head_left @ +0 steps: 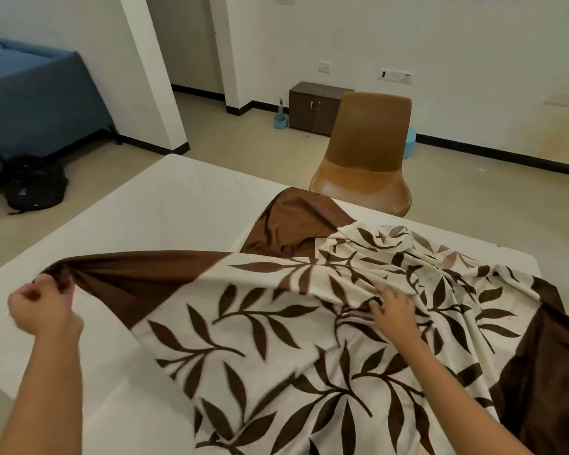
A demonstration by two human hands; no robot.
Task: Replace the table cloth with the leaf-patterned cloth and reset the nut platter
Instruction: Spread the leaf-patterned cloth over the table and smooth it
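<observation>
The leaf-patterned cloth [276,339], cream with dark brown leaves and a plain brown border, lies rumpled over the right half of the white table [151,208]. My left hand [41,307] pinches a brown corner of the cloth and holds it up and out to the left, above the table's near left side. My right hand [393,311] rests on the bunched middle of the cloth, fingers curled into a fold. The left half of the table top is bare white. No nut platter is in view.
A tan chair [365,152] stands at the table's far side. Behind it are a small dark cabinet [312,106], a blue bucket with a spray bottle [280,118] and a blue tub. A black backpack [35,183] lies on the floor by a blue sofa [30,100].
</observation>
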